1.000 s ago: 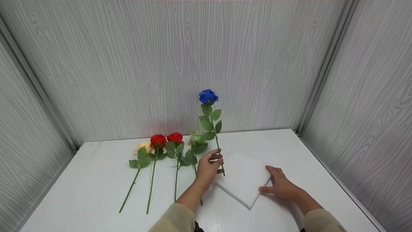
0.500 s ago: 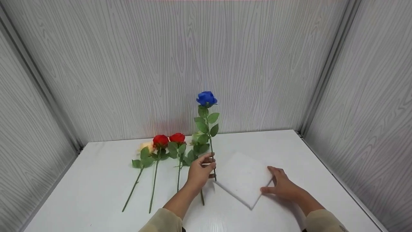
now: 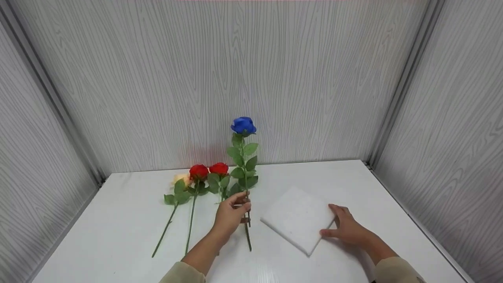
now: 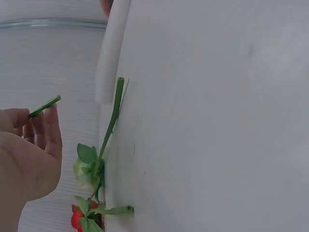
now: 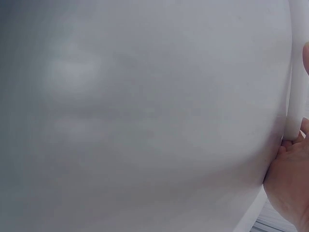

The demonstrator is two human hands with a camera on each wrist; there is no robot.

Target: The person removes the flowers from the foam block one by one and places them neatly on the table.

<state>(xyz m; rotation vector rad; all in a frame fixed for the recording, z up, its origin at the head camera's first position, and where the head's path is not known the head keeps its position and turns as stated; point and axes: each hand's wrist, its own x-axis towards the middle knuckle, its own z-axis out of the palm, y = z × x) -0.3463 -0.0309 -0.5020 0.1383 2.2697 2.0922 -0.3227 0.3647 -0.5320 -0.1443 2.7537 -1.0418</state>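
My left hand point(image 3: 231, 212) pinches the lower stem of a blue artificial rose point(image 3: 243, 125), holding it upright with the bloom at the top. In the left wrist view the cut end of this stem point(image 4: 52, 102) pokes out past the fingers. Behind it lies a pale green rose point(image 4: 84, 173), its bloom mostly covered by the blue rose's leaves in the head view. At the right, my right hand point(image 3: 347, 228) grips the corner of a flat white foam board point(image 3: 298, 220), thumb on the near edge and fingers on the far one.
Two red roses point(image 3: 199, 172) and a peach rose point(image 3: 181, 181) lie left of the left hand, blooms toward the back wall. The white table point(image 3: 118, 220) is enclosed by grey wood-grain panels point(image 3: 196, 78) at the back and sides.
The left hand has moved left with the blue rose, from over the board's left corner to over the green rose, and the bloom has dropped slightly. The right hand stays on the board.
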